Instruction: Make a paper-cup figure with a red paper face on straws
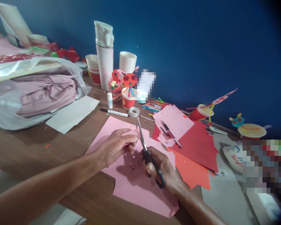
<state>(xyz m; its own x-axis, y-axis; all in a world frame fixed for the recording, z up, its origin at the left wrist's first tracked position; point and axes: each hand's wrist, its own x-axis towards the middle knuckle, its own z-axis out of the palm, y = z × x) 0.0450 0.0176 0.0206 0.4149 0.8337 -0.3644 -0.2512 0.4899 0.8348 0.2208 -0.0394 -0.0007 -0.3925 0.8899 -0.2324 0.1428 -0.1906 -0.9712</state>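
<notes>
Black-handled scissors [146, 156] in right hand [170, 175], blades pointing forward and left

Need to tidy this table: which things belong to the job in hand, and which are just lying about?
In use: left hand, pink paper scrap, right hand, black-handled scissors, pink sheet beneath.
Lying about: tape roll, marker, pens, bagged cloth, paper cups.

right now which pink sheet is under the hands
The large pink sheet, flat on the wooden table, under the left hand and right hand. The smaller pink sheet lies apart, on top of the red sheet.
</notes>
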